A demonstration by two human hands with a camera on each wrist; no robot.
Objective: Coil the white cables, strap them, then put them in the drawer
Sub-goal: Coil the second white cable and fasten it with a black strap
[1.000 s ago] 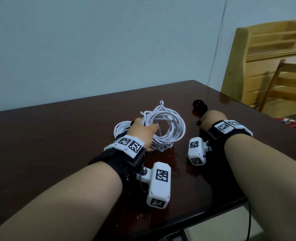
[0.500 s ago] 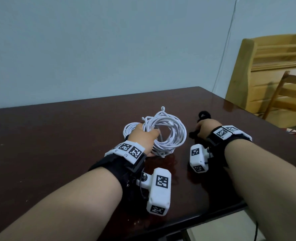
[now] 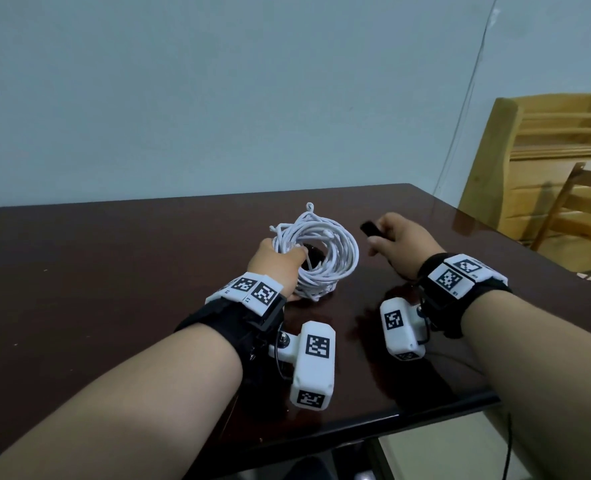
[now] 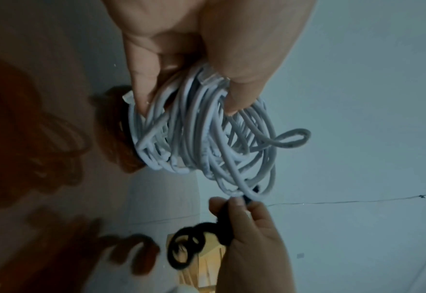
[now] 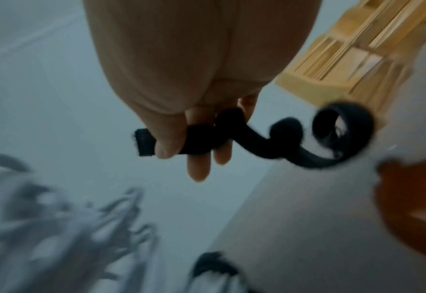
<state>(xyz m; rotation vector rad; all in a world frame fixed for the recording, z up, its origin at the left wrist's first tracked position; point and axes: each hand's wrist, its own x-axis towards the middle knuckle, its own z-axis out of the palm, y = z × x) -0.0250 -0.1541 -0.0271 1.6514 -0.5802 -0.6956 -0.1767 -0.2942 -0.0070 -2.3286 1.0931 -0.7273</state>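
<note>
Two grips: left hand [image 3: 276,263] clutches looped white cable coil [image 3: 325,251]; right hand [image 3: 403,244] pinches fuzzy black strap [image 5: 257,138], curled.

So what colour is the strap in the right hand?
Black; the strap shows best in the right wrist view.

Bare forearms; each wrist wears a black strap [image 3: 224,317] topped with white blocks of black square markers [image 3: 455,277], and a white camera housing [image 3: 313,367] hangs beneath.
</note>
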